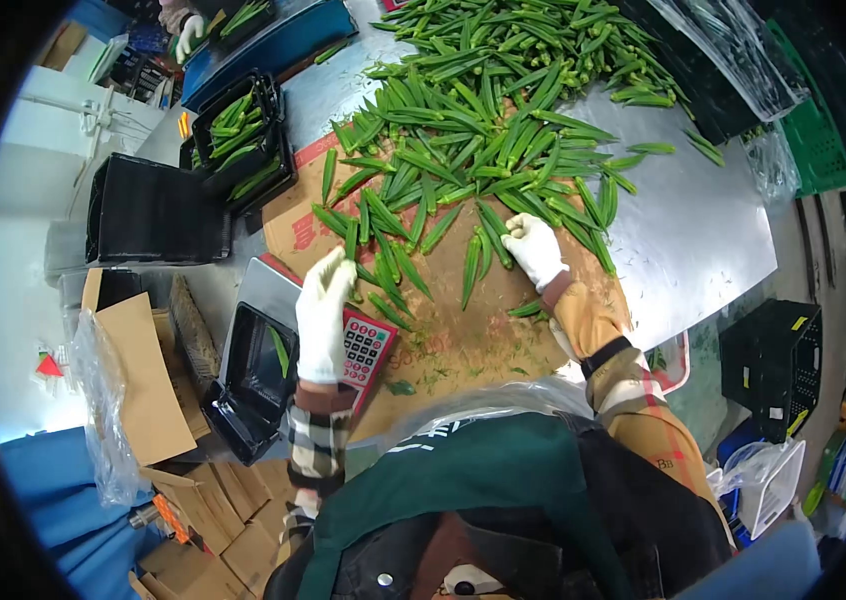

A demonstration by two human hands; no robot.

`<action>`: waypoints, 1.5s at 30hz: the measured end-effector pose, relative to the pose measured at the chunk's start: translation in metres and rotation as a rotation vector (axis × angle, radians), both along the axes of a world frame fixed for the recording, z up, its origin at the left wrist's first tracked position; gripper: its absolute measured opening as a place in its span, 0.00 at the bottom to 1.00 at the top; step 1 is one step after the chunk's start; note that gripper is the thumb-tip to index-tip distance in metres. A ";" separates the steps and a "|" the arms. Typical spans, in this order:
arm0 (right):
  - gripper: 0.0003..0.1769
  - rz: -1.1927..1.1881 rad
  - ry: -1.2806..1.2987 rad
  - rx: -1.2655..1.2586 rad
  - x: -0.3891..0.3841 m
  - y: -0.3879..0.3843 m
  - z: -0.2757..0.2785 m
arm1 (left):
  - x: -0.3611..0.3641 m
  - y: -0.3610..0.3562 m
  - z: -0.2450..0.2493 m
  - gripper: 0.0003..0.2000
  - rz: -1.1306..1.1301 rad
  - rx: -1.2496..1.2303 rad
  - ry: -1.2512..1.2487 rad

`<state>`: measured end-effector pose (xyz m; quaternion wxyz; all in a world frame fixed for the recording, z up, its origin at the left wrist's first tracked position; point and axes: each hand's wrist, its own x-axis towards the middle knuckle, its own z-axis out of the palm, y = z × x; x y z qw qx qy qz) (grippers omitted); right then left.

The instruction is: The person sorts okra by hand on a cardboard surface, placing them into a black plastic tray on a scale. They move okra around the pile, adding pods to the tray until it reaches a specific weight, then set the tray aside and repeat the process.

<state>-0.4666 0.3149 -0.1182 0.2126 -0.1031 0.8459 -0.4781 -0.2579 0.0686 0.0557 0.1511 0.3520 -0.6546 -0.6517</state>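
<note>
A big heap of green okra pods [473, 130] spreads over cardboard on a metal table. My left hand [321, 315], in a white glove, is closed at the heap's near left edge. An okra pod [351, 238] sticks up from its fingertips. My right hand [535, 252], also gloved in white, has its fingers curled in beside okra pods near the middle of the cardboard. Whether a pod is between those fingers is hidden. A red scale [367, 352] with a keypad is partly under my left wrist. Left of it, a black tray [251, 375] holds one pod.
Black trays of okra [238, 135] stand at the left, beside a stack of black trays [158, 210]. Cardboard boxes [143, 380] are at lower left. Black and green crates [808, 130] line the right. Another person's gloved hand [189, 38] shows at top left.
</note>
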 end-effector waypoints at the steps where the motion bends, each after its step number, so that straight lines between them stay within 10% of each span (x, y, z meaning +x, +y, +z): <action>1: 0.15 -0.022 -0.049 -0.052 -0.002 0.010 0.000 | -0.014 -0.011 -0.009 0.22 0.018 0.051 0.011; 6: 0.06 -0.074 -0.129 -0.331 0.014 0.097 0.018 | -0.084 -0.048 -0.057 0.27 0.055 -0.028 -0.062; 10: 0.10 -0.211 0.070 0.343 0.018 0.175 0.081 | -0.119 -0.088 -0.140 0.30 0.064 -0.289 -0.089; 12: 0.11 -0.311 0.100 0.187 0.016 0.224 0.035 | -0.133 -0.067 -0.126 0.32 -0.054 -0.376 -0.131; 17: 0.14 -0.140 0.118 0.194 0.013 0.127 0.084 | -0.133 -0.003 -0.159 0.47 -0.268 -1.326 -0.698; 18: 0.18 -0.137 0.076 -0.051 0.022 0.116 0.043 | -0.131 0.006 -0.152 0.46 -0.301 -1.295 -0.674; 22: 0.24 0.238 0.394 0.363 0.032 0.045 0.032 | -0.110 0.052 -0.122 0.43 -0.492 -1.293 -0.538; 32: 0.18 -0.201 0.191 -0.049 0.016 0.205 0.073 | -0.051 0.110 -0.083 0.28 -0.719 -0.988 -0.196; 35: 0.27 0.099 0.139 0.841 0.024 0.313 0.085 | -0.052 0.061 -0.069 0.11 -0.315 -0.295 -0.136; 37: 0.30 0.004 0.139 0.863 0.038 0.329 0.076 | -0.052 0.014 -0.086 0.09 -0.153 -0.086 -0.077; 43: 0.22 -0.086 0.120 0.133 0.072 0.208 0.051 | -0.051 -0.056 -0.141 0.16 -0.097 -0.682 -0.466; 45: 0.23 0.172 0.380 0.230 0.082 0.155 0.071 | -0.057 -0.032 -0.129 0.15 -0.280 -0.805 -0.652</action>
